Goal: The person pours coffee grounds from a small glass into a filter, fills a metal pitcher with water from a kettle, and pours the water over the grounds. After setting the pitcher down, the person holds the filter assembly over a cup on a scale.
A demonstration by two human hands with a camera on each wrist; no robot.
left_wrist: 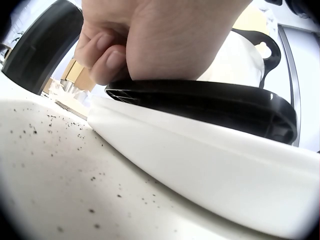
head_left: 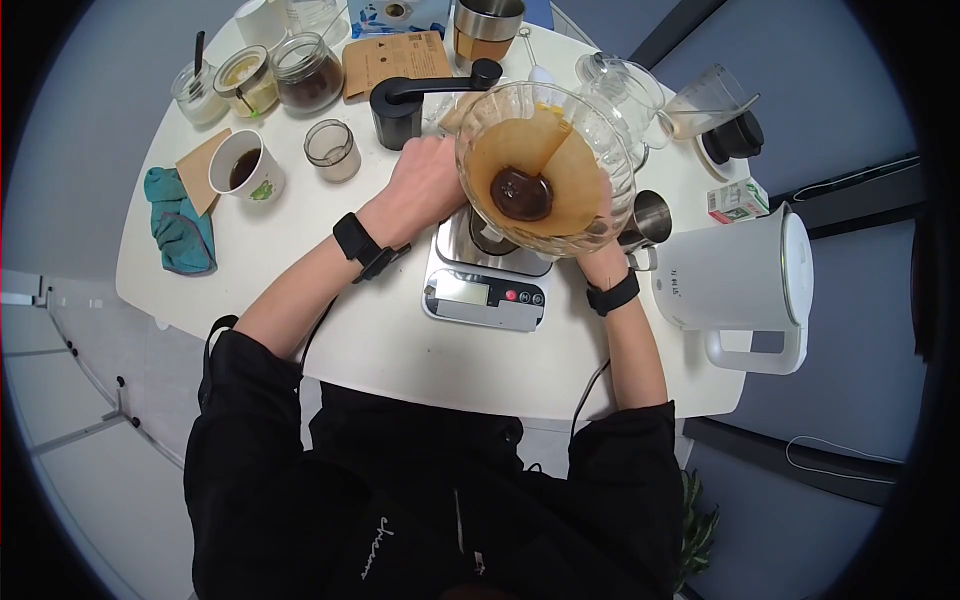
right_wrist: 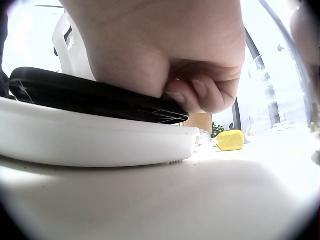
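In the head view a white kitchen scale [head_left: 483,308] with a silver top plate [head_left: 456,246] lies before the person. Over it stands a ribbed clear dripper [head_left: 622,140] lined with a brown-stained paper filter [head_left: 492,150], wet dark coffee [head_left: 522,194] at its bottom. The left hand [left_wrist: 150,40] curls its fingers at the edge of the scale's plate, whose black underside [left_wrist: 220,102] shows above the white body. On the opposite side the right hand [right_wrist: 170,55] grips the plate's edge likewise. A gap shows between plate and body. The dripper partly hides the right hand in the head view.
A black hand grinder [head_left: 398,118] and small glass jar [head_left: 332,152] stand beyond the left hand. Further left are a paper cup [head_left: 262,180] of dark liquid and a teal cloth [head_left: 182,225]. A white kettle [head_left: 725,275] and metal cup [head_left: 652,215] stand right. Dark specks dot the table [left_wrist: 60,180].
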